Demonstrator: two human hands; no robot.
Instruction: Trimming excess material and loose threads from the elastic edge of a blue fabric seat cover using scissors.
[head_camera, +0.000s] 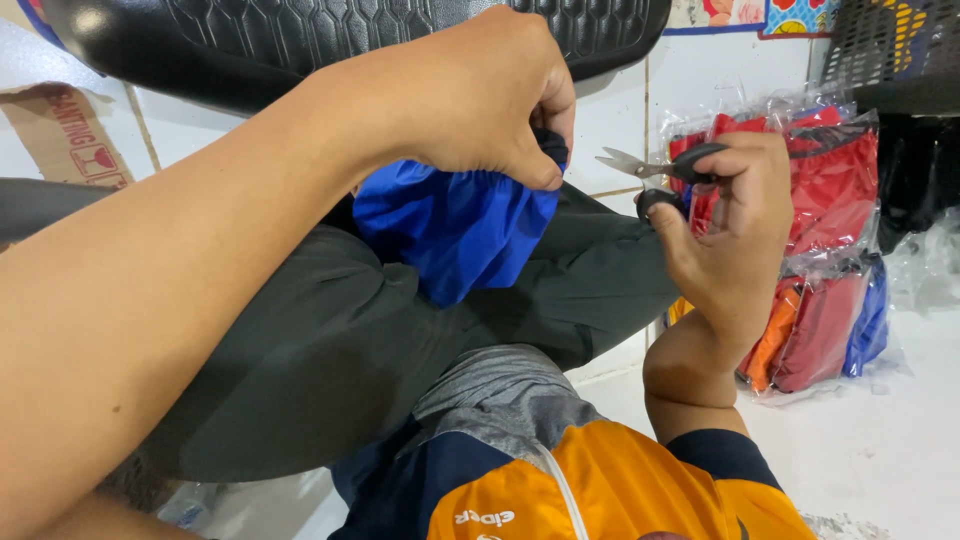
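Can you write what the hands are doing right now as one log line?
left hand: pinches blue fabric | right hand: holds small scissors, blades open, beside fabric | nearby: bagged clothes stack

At your two o'clock, plastic-wrapped red garments sit stacked above orange and blue packs on the white floor; a black seat spans twelve o'clock, a cardboard scrap at ten.

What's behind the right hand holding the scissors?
Behind the right hand and scissors stands a stack of clear-bagged red, orange and blue garments. The hand covers the stack's left part.
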